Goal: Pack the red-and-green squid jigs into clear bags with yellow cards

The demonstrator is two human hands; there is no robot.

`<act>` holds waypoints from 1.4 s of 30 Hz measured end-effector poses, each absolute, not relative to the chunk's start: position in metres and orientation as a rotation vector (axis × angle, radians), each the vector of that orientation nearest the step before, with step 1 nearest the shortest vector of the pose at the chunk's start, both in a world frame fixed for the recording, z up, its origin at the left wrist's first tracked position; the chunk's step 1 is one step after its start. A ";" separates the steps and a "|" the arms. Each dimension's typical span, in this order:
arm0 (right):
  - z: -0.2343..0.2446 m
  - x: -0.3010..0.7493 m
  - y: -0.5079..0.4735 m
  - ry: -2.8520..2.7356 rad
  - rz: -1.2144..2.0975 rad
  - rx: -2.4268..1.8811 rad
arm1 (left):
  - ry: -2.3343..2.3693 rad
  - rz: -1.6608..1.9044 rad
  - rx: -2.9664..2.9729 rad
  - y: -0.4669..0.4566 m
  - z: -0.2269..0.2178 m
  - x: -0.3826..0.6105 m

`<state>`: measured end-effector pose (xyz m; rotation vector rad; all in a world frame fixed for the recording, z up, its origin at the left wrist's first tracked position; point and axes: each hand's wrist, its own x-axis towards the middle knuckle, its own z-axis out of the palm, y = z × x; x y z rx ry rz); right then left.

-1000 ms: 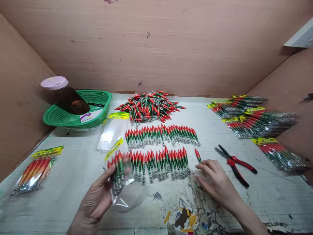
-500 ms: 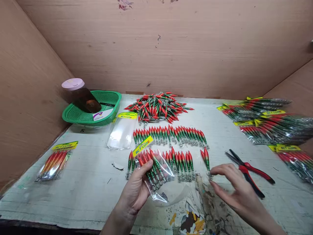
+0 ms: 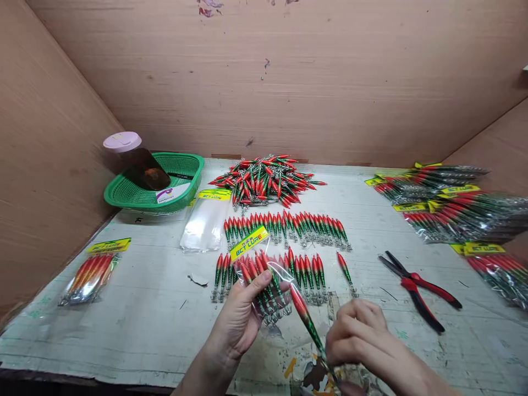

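At the counter's (image 3: 144,313) near edge, the right hand (image 3: 363,344) has its fingers closed on the green tail end of one lure (image 3: 307,322), whose red nose points up at the bag (image 3: 268,278). The left hand (image 3: 239,324) pinches that one clear bag by its side, thumb on top.

The lure looks light, stiff and glossy, so probably slippery. Its tail carries a crown of fine hooks that could snag skin or film, so the painted body seems the safer place to hold it. The bag is soft, slick film with a stiffer yellow header.

Beyond the bag lie two rows of lures (image 3: 289,226). The nearer row is partly hidden, with one lure (image 3: 345,269) lying apart at its right end. Both rows are packed too close to count surely.

One pair of red-handled pliers (image 3: 416,289) lies toward the right edge, and one filled pack (image 3: 93,272) lies at the left edge.

Farther back are one heap of loose lures (image 3: 264,179), a stack of empty bags (image 3: 206,220), and one green basket (image 3: 124,199) holding one pink-lidded jar (image 3: 136,162). Several overlapping filled packs (image 3: 449,212) lie along the right edge.
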<state>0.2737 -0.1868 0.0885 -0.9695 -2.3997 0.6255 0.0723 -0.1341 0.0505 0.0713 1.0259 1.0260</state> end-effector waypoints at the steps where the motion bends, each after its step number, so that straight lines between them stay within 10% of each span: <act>1: 0.088 0.273 -0.183 -2.420 0.521 -0.976 | 1.019 1.031 0.080 -0.135 0.050 0.073; 7: 0.067 0.256 -0.177 -2.186 0.071 -1.060 | 0.946 1.057 0.106 -0.140 0.044 0.078; 42: 0.042 0.243 -0.180 -1.977 -0.029 -1.204 | 0.988 1.037 0.260 -0.135 0.040 0.080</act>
